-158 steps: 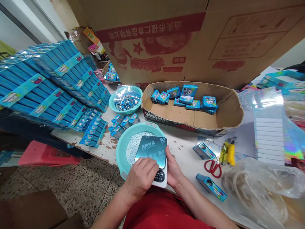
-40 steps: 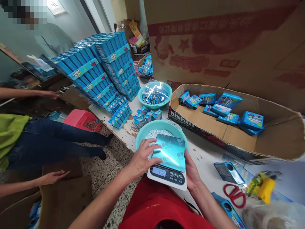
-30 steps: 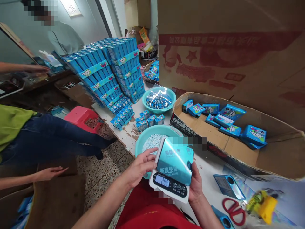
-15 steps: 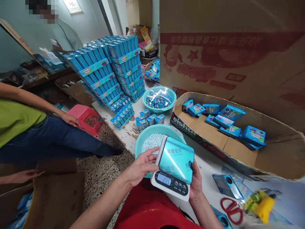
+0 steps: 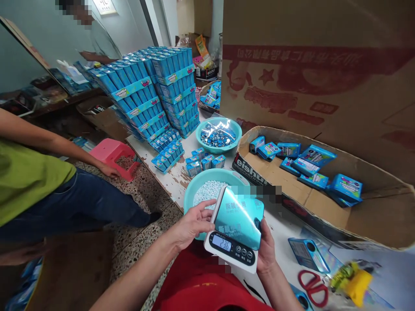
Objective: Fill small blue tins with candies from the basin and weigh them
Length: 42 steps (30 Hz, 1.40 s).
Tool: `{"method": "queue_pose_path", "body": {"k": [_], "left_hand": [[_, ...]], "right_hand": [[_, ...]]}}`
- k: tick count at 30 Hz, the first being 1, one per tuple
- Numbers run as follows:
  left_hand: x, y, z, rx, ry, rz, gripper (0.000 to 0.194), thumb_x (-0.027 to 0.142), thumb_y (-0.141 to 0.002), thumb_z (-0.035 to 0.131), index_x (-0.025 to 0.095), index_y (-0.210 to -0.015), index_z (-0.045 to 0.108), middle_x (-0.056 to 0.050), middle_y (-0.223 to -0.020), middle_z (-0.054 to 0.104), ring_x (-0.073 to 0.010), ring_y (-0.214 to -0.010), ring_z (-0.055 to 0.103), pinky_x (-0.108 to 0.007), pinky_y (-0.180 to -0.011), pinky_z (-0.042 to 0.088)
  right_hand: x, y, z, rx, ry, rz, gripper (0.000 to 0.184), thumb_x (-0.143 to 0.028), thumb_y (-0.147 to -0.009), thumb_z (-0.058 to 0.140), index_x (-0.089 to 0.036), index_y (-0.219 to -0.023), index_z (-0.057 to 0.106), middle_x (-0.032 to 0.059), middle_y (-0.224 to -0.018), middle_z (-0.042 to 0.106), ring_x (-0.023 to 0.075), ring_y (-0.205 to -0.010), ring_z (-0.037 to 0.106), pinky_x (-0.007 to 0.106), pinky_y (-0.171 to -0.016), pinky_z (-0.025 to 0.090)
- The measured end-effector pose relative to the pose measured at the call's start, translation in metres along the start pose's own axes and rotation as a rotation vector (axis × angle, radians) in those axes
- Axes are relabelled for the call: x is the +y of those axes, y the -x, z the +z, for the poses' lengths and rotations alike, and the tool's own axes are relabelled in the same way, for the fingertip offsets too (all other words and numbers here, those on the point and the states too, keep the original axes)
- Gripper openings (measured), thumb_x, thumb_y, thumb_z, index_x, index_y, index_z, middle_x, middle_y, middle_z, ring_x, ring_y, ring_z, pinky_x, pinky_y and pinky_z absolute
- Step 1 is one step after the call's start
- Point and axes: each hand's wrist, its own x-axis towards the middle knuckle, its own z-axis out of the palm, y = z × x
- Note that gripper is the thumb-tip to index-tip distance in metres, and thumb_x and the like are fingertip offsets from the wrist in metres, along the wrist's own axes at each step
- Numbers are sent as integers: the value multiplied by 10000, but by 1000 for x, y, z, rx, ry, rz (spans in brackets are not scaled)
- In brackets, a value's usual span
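Observation:
A white digital kitchen scale with a shiny teal film-covered plate is held between my two hands, tilted, above the table's near edge. My left hand grips its left side, thumb near the display, which reads about 236. Around the right edge wraps my right hand, its fingers partly hidden behind the scale. Just behind the scale, a turquoise basin holds many small pale tablets; the scale hides part of it. Several small blue tins stand beyond the basin.
Stacked blue packs rise at the back left. A second basin holds metal lids. To the right are a shallow cardboard box with blue tins, red scissors and a blue tin. A person in green stands left, near a pink stool.
The display reading has risen from about 195 to 236, and the reflection on the scale's plate has shifted. The person in green has moved slightly right. My hands keep their grip.

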Motion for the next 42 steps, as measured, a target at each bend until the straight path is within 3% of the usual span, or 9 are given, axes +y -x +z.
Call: {"method": "queue_pose_path", "body": {"k": [10, 16, 20, 23, 26, 32, 34, 38, 42], "left_hand": [[-6, 0, -5, 97, -67, 50, 730, 127, -561, 669, 187, -1256, 453, -48, -953, 626, -150, -843, 572, -250, -713, 382], [-13, 0, -14, 154, 15, 112, 751, 137, -574, 728, 208, -1267, 450, -61, -1015, 627, -196, -939, 591, -305, -810, 425], [-15, -2, -35, 91, 238, 153, 547, 235, -621, 769, 132, -1120, 570, -115, -968, 666, -235, -845, 647, -374, -809, 474], [-11, 0, -58, 195, 357, 227, 409, 241, -633, 775, 106, -990, 628, -113, -889, 692, -213, -764, 664, -345, -782, 498], [-7, 6, -82, 406, 448, 297, 330, 219, -631, 777, 116, -914, 642, -91, -844, 706, -194, -734, 669, -327, -788, 512], [-3, 12, -117, 649, 582, 426, 312, 191, -667, 749, 124, -938, 609, -80, -866, 713, -196, -749, 676, -345, -783, 536], [-2, 13, -120, 677, 579, 458, 349, 198, -662, 755, 116, -963, 599, -88, -865, 713, -202, -752, 677, -344, -780, 538], [-2, 13, -108, 633, 515, 500, 440, 232, -646, 772, 114, -1024, 578, -106, -900, 710, -221, -791, 677, -341, -790, 533], [1, 12, -88, 568, 440, 514, 467, 286, -633, 784, 129, -1015, 564, -105, -921, 704, -237, -810, 674, -347, -771, 533]], "right_hand": [[4, -3, 10, 18, 49, -49, 406, -501, -567, 779, -218, -851, 712, 81, -913, 721, 341, -1078, 577, 551, -1019, 346], [9, -12, 21, -45, 64, 19, 423, -496, -577, 780, -209, -881, 714, 87, -944, 716, 338, -1083, 574, 551, -1015, 345], [19, -39, 48, -164, 113, 146, 428, -518, -643, 737, -175, -897, 709, 100, -929, 716, 327, -1055, 593, 535, -990, 378], [26, -62, 76, -212, 191, 133, 479, -537, -660, 730, -178, -974, 687, 89, -1006, 700, 293, -1056, 594, 477, -972, 413], [26, -79, 85, -123, 321, -30, 608, -624, -611, 724, -253, -1085, 632, 39, -1143, 649, 246, -1053, 587, 401, -918, 459], [27, -88, 44, 56, 777, -211, 576, -567, -660, 717, -273, -1140, 591, 55, -1175, 603, 250, -1044, 564, 394, -883, 471], [32, -87, 40, 28, 1069, -456, 488, -514, -713, 690, -261, -1122, 611, 73, -1174, 587, 271, -1079, 534, 435, -914, 448], [46, -85, 57, -195, 1657, -1188, 362, -419, -839, 574, -299, -1180, 590, 78, -1260, 513, 312, -1198, 418, 542, -966, 373], [58, -82, 75, -291, 1969, -1444, 385, -326, -864, 559, -315, -1248, 531, 82, -1298, 456, 335, -1234, 344, 559, -956, 360]]}}
